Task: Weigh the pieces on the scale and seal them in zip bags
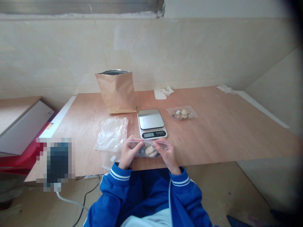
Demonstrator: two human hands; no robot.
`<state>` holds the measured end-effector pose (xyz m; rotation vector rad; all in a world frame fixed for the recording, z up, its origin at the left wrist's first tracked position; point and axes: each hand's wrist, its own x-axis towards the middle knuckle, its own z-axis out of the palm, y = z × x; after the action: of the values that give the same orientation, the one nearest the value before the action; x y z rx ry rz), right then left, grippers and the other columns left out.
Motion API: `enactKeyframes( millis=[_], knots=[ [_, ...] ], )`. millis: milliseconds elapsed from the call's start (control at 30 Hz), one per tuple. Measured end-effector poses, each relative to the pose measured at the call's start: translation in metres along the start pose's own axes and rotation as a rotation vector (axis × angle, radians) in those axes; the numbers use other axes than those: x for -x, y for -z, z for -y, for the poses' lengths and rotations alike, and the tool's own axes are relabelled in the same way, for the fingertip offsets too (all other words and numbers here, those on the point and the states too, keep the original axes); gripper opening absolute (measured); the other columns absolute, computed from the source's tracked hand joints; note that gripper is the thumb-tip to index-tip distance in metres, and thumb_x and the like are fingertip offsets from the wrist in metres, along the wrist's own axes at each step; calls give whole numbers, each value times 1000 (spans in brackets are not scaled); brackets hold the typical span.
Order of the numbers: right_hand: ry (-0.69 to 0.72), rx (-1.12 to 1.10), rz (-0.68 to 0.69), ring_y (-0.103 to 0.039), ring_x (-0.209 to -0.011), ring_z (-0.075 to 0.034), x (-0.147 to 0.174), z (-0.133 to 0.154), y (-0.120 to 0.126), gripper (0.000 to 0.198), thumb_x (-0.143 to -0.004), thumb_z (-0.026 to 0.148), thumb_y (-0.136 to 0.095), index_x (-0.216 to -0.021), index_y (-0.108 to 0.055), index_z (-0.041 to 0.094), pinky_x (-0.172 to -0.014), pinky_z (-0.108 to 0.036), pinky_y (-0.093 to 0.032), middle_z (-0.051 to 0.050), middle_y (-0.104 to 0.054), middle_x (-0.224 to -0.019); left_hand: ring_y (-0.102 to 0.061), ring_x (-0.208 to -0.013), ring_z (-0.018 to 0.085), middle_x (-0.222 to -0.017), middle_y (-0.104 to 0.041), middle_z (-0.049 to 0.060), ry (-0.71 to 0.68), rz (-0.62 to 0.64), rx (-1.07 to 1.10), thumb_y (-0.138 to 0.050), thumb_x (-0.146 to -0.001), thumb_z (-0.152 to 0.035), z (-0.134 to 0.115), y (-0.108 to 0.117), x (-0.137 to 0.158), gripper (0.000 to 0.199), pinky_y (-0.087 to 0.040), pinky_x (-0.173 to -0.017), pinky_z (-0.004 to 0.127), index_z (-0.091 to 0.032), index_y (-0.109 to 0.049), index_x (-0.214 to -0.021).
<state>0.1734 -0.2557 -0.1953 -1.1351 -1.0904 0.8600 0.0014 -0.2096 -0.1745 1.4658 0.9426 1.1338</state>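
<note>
Between my two hands is a clear zip bag with pale and dark dried pieces inside. My left hand pinches its top edge on the left, thumb pointing inward. On the right, my right hand grips the same edge with thumb and fingers. Just beyond the bag stands a white kitchen scale with a steel plate and a lit display. A second filled zip bag lies to the right of the scale. Flat clear zip bags are spread to the left of my hands.
An open brown paper pouch stands upright at the back left of the wooden table. Crumpled white paper lies near the wall. A blurred-out dark object with a white cable is at the left edge.
</note>
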Motion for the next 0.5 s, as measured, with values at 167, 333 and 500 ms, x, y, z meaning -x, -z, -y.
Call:
enactKeyframes(
  millis=[167,333,500],
  knots=[
    [-1,9,-10,-63,-77,-16,0,2,-1,9,-82,30,-69,-79,-70,22,-75,-29,-50,-1,-65,-79,-63,-85,17,-87,-66,5,-11,-11,-57,-69,-80,-30,1,1,0,14,-49,-78,29,-16,-71,-82],
    [-7,12,-13,-63,-77,-17,0,2,-1,10,-82,31,-69,-79,-70,21,-74,-29,-50,-1,-65,-78,-64,-83,17,-87,-67,5,0,-22,-69,-70,-80,-31,2,1,1,15,-50,-77,29,-17,-71,-82],
    [-5,10,-17,-63,-76,-16,0,1,-1,11,-82,31,-69,-78,-70,21,-74,-29,-50,-1,-65,-78,-63,-83,16,-85,-65,4,28,18,-37,-69,-81,-32,1,1,1,16,-49,-77,27,-16,-71,-82]
  ],
)
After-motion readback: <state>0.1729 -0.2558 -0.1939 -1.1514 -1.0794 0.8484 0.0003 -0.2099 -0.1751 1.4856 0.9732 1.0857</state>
